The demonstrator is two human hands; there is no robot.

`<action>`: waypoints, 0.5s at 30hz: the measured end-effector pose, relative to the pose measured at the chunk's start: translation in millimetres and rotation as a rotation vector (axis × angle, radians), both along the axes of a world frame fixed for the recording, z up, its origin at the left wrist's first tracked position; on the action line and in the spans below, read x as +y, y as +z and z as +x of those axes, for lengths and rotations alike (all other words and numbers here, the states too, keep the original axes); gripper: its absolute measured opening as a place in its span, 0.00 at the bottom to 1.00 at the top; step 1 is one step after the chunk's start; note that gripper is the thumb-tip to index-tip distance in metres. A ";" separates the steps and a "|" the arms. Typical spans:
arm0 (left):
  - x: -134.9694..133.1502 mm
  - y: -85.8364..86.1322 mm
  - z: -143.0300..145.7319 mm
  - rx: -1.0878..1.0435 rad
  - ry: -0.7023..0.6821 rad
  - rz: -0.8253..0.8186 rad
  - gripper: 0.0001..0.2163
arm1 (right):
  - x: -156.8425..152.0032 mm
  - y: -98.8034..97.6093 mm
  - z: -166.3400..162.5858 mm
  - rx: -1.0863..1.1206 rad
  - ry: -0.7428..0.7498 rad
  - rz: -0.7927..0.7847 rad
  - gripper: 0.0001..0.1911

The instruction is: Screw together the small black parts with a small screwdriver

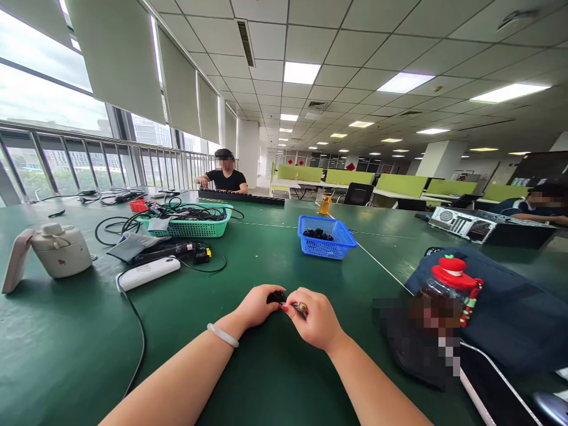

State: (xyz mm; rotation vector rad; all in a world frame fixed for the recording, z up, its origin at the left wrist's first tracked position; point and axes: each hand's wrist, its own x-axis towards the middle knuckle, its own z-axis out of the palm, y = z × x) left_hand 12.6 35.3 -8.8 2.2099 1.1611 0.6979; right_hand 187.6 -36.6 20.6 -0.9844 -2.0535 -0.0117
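While the person sits at a wide green counter (266,254), both bare hands meet just above its near edge, straight in front of the body. The left hand (256,307), with a pale bangle (222,335) on its wrist, has its fingers (266,294) curled shut around a small black part (278,296). The right hand (316,323) touches it from the other side, fingers pinched closed on a small brownish piece (302,307); whether the two bits are joined is too small to tell. Beyond the hands, near the middle of the counter, stands a blue basket (326,248) with dark little items in its bottom. Further left a green basket (186,229) holds a tangle of black cables, and nearer lie a white box (148,273) on a cord and a cream jug (60,249). To the right, on a dark bag (510,313), stands a bottle with a red lid (452,273). At the far end a person in a black shirt (226,177) works with both hands at a long black strip (242,197). Another person (539,206) sits at the far right behind an open computer case (461,223).
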 end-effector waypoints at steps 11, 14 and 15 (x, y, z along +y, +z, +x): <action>0.6 -0.7 -0.4 -0.011 -0.008 0.011 0.19 | -0.1 0.6 -0.6 0.003 -0.005 -0.001 0.12; 0.6 -0.4 -0.3 -0.008 -0.008 0.009 0.19 | 0.3 0.2 -0.3 0.008 -0.006 0.010 0.12; 0.4 0.0 -0.3 -0.003 -0.006 0.007 0.19 | 0.6 0.0 0.0 0.012 -0.005 0.011 0.12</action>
